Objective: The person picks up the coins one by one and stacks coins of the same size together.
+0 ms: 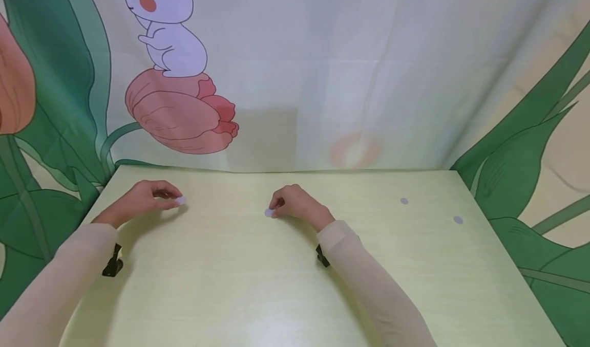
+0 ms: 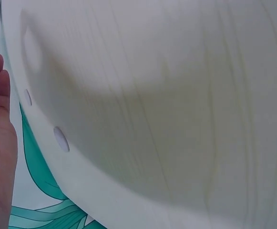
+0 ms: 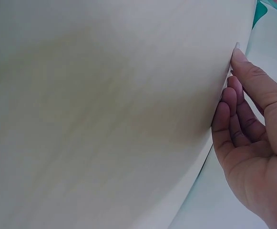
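At the left of the table, my left hand pinches a small round white disc between thumb and fingertips, close over the surface. Near the middle, another small white disc is pinched by my right hand, its other fingers curled in. From the right wrist view, the right hand has the thin edge of its disc at the thumb tip. Only part of the left hand enters the left wrist view, at the left edge, with its fingertips partly cut off.
Two more pale discs, one farther back and one nearer, lie at the right of the pale table. Behind stands a printed curtain with flowers, leaves and a white animal. Black wrist devices sit under both sleeves.
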`<act>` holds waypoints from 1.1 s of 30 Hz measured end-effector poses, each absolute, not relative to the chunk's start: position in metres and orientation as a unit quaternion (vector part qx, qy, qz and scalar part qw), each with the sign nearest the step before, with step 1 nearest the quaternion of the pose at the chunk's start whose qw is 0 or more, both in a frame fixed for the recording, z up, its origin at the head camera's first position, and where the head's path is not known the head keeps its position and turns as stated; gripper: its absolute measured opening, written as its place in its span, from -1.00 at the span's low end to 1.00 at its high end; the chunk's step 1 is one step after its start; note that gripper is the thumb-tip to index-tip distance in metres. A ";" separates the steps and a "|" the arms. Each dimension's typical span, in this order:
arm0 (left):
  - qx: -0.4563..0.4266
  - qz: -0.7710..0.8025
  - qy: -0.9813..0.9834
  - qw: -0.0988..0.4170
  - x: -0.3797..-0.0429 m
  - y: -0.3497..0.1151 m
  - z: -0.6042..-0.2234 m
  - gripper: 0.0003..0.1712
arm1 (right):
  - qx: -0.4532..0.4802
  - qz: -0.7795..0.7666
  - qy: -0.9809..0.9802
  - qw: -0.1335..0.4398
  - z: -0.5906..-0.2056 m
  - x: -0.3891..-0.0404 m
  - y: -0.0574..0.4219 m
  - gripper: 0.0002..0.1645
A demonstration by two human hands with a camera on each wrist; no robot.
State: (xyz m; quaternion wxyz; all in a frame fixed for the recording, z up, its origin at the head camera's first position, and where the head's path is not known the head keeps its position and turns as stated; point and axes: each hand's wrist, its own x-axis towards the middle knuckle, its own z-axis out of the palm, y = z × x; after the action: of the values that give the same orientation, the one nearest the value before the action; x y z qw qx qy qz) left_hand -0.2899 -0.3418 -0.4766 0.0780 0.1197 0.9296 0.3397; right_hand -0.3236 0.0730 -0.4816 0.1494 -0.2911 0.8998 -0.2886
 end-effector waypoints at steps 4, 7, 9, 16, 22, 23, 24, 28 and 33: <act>0.133 0.339 0.929 0.071 -0.291 -0.338 -0.475 -0.59 | -0.293 -0.290 0.899 0.148 -0.483 -0.325 0.074 -0.88; 0.143 0.340 0.927 0.071 -0.291 -0.334 -0.474 -0.61 | -0.293 -0.290 0.899 0.150 -0.484 -0.325 0.074 -0.89; 0.148 0.344 0.925 0.073 -0.292 -0.331 -0.474 -0.62 | -0.291 -0.291 0.899 0.150 -0.484 -0.325 0.074 -0.89; 0.144 0.354 0.921 0.081 -0.294 -0.322 -0.474 -0.63 | -0.289 -0.292 0.900 0.147 -0.484 -0.324 0.075 -0.89; 0.149 0.356 0.919 0.084 -0.294 -0.315 -0.473 -0.65 | -0.295 -0.291 0.899 0.145 -0.484 -0.325 0.075 -0.89; 0.151 0.358 0.918 0.085 -0.294 -0.315 -0.472 -0.64 | -0.296 -0.292 0.898 0.145 -0.484 -0.326 0.075 -0.89; 0.152 0.359 0.917 0.085 -0.294 -0.315 -0.472 -0.63 | -0.296 -0.293 0.898 0.145 -0.484 -0.326 0.076 -0.89; 0.158 0.356 0.917 0.083 -0.295 -0.314 -0.472 -0.63 | -0.297 -0.299 0.895 0.146 -0.484 -0.325 0.075 -0.89; 0.162 0.358 0.916 0.084 -0.297 -0.307 -0.468 -0.63 | -0.295 -0.301 0.895 0.148 -0.484 -0.325 0.075 -0.89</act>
State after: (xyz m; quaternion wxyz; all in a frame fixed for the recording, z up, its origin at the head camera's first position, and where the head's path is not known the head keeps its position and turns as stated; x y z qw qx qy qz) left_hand -0.2970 -0.3075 -0.4681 0.0840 0.1616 0.9157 0.3584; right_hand -0.3251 0.0749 -0.4836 0.1478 -0.2953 0.8947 -0.3006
